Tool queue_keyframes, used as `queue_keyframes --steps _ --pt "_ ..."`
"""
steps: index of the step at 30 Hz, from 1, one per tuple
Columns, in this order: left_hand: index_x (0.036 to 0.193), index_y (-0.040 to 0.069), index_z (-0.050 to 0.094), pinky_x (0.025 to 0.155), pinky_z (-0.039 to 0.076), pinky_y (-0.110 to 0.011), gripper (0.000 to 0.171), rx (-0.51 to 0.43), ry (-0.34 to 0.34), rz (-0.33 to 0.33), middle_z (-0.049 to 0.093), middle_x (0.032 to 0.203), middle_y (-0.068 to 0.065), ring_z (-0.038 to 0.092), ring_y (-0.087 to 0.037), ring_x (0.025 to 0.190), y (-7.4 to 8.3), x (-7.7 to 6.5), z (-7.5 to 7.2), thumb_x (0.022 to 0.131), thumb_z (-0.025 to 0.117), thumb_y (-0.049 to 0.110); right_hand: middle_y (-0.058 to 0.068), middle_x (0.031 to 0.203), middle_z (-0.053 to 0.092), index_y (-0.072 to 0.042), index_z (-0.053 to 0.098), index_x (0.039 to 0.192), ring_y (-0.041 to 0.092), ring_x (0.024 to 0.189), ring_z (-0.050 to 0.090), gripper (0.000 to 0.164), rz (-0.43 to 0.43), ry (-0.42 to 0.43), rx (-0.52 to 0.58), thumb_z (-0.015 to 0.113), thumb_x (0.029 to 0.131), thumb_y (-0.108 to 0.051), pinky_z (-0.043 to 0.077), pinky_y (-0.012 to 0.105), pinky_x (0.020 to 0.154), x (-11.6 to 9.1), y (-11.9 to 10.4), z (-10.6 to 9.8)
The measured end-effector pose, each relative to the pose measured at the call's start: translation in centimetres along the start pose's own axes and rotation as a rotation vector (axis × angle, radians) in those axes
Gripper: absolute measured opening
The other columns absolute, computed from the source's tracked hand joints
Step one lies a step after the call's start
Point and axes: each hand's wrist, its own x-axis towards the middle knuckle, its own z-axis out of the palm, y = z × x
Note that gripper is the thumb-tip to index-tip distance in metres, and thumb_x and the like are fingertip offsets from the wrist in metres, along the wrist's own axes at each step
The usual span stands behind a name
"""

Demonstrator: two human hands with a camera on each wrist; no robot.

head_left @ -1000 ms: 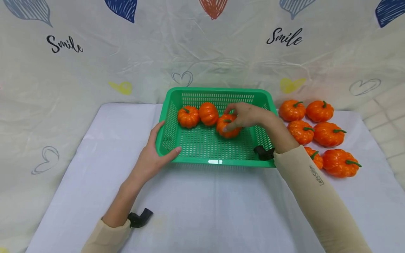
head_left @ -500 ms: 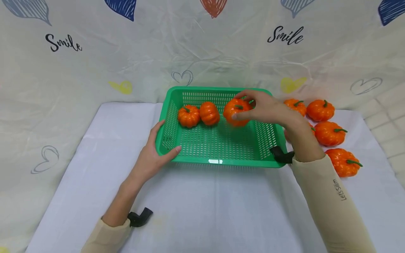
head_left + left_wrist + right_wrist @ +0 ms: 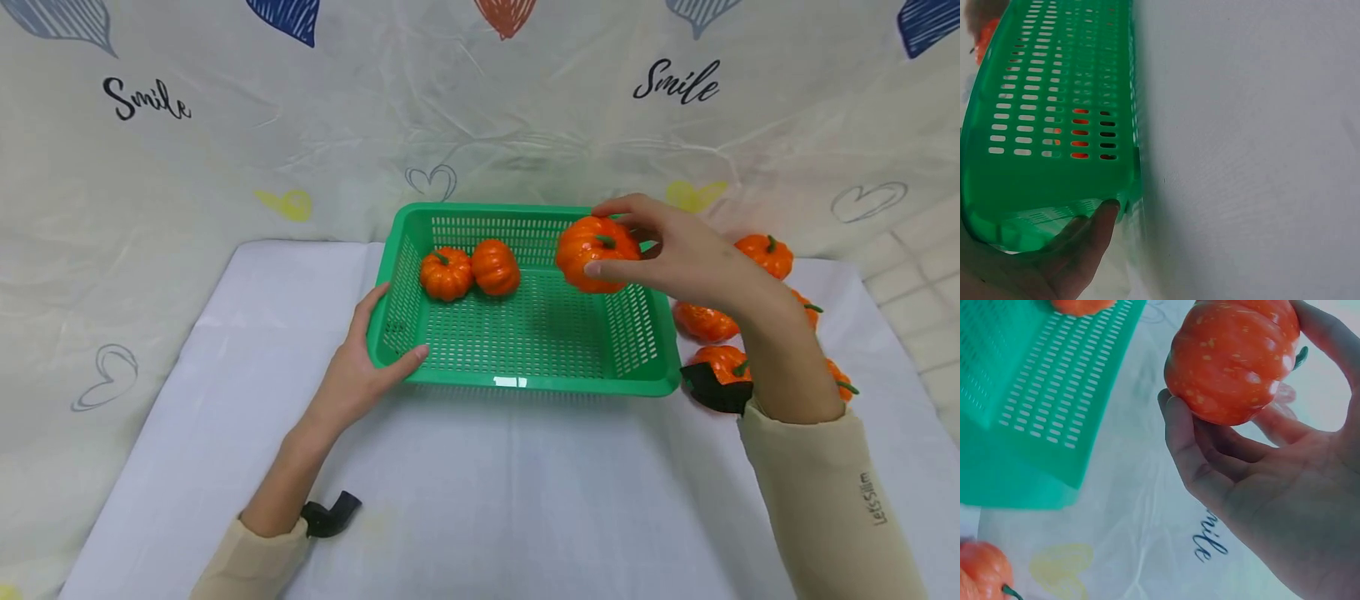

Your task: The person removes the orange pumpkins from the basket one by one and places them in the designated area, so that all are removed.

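My right hand (image 3: 675, 250) grips a small orange pumpkin (image 3: 592, 254) with a green stem, raised over the right end of a green plastic basket (image 3: 517, 386). In the right wrist view the fingers and thumb wrap around this pumpkin (image 3: 1232, 362), which is clear of the basket. Two more pumpkins sit side by side inside the basket, the left one (image 3: 447, 275) stem up and the other (image 3: 496, 268) on its side. My left hand (image 3: 363, 367) holds the basket's left end, thumb over the front rim; the left wrist view shows its fingers against the green wall (image 3: 1054, 181).
Several pumpkins (image 3: 707, 322) lie on the white cloth (image 3: 480, 483) right of the basket, partly hidden behind my right forearm. A pale printed sheet (image 3: 525, 100) hangs behind the table. Black straps (image 3: 330, 515) are at both wrists.
The right hand has lifted the pumpkin off the basket's floor and carried it up and to the right. My left hand has stayed on the basket.
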Motion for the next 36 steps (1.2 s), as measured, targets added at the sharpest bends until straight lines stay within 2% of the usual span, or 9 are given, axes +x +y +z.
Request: queue_keyframes --steps 5,11,14,19,23,25,27,31,36 --pt "0.16 0.056 0.01 0.11 0.043 -0.064 0.093 -0.001 0.0 0.001 0.031 0.17 -0.007 0.046 -0.037 0.142 -0.1 0.0 0.0 0.091 0.072 0.058 0.007 0.157 0.05 -0.032 0.04 0.158 0.035 0.131 0.056 0.075 0.021 0.019 0.028 0.074 0.094 -0.049 0.045 0.053 0.105 -1.3 0.7 -0.4" --pt "0.16 0.055 0.01 0.111 0.043 -0.064 0.093 -0.009 0.0 0.001 0.03 0.17 -0.007 0.046 -0.037 0.143 -0.2 0.0 0.1 0.091 0.073 0.058 0.0 0.145 0.057 -0.037 0.045 0.155 0.026 0.126 0.057 0.069 0.002 0.106 0.008 0.076 0.094 -0.046 0.047 0.026 0.093 -2.9 1.8 -0.3" --pt "0.16 0.055 0.01 0.11 0.044 -0.062 0.094 -0.01 -0.001 -0.001 0.031 0.169 -0.007 0.046 -0.037 0.142 -0.1 0.0 0.1 0.091 0.073 0.058 -0.004 0.137 0.06 -0.038 0.047 0.153 0.02 0.118 0.058 0.065 -0.019 0.156 0.02 0.077 0.094 -0.041 0.046 0.019 0.086 -3.6 2.5 -0.2" --pt "0.162 0.052 0.01 0.092 0.058 -0.047 0.095 -0.055 -0.016 -0.007 0.031 0.168 -0.009 0.054 -0.037 0.131 0.0 0.0 0.2 0.092 0.074 0.055 -0.008 0.132 0.06 -0.036 0.052 0.149 0.014 0.111 0.058 0.061 -0.06 0.231 0.052 0.077 0.094 -0.032 0.046 0.014 0.084 -4.5 3.8 0.2" --pt "0.162 0.05 0.01 0.077 0.062 -0.037 0.096 -0.113 -0.03 -0.02 0.035 0.165 -0.012 0.063 -0.038 0.115 0.1 0.1 0.4 0.092 0.075 0.051 -0.012 0.136 0.055 -0.036 0.053 0.15 0.01 0.111 0.054 0.062 -0.033 0.286 0.045 0.078 0.093 -0.031 0.044 0.01 0.082 -5.6 4.7 0.2" --pt "0.163 0.05 0.01 0.081 0.061 -0.04 0.097 -0.117 -0.024 -0.023 0.036 0.164 -0.012 0.063 -0.037 0.115 0.1 0.1 0.5 0.092 0.075 0.051 -0.013 0.138 0.054 -0.036 0.052 0.151 0.008 0.111 0.053 0.063 -0.021 0.307 0.044 0.078 0.093 -0.03 0.042 0.009 0.082 -6.3 5.2 0.2" --pt "0.163 0.05 0.009 0.093 0.058 -0.047 0.097 -0.101 -0.009 -0.022 0.034 0.166 -0.01 0.059 -0.036 0.125 0.2 0.1 0.6 0.091 0.075 0.053 -0.014 0.138 0.053 -0.036 0.052 0.151 0.005 0.111 0.053 0.064 -0.014 0.324 0.047 0.078 0.094 -0.028 0.042 0.008 0.081 -6.9 5.5 0.2" --pt "0.163 0.05 0.009 0.114 0.043 -0.061 0.097 -0.071 0.025 -0.016 0.026 0.172 -0.004 0.042 -0.035 0.146 0.1 0.1 0.6 0.091 0.074 0.054 -0.017 0.135 0.056 -0.036 0.052 0.151 0.002 0.107 0.056 0.064 -0.012 0.348 0.056 0.079 0.093 -0.024 0.042 0.006 0.081 -8.1 6.1 0.1" --pt "0.163 0.05 0.011 0.119 0.037 -0.063 0.096 -0.081 0.056 -0.015 0.023 0.174 -0.002 0.037 -0.035 0.151 0.1 0.0 0.7 0.092 0.075 0.052 -0.02 0.142 0.052 -0.033 0.051 0.152 -0.004 0.106 0.053 0.067 0.013 0.373 0.038 0.079 0.092 -0.021 0.04 0.001 0.08 -9.3 7.3 0.0"
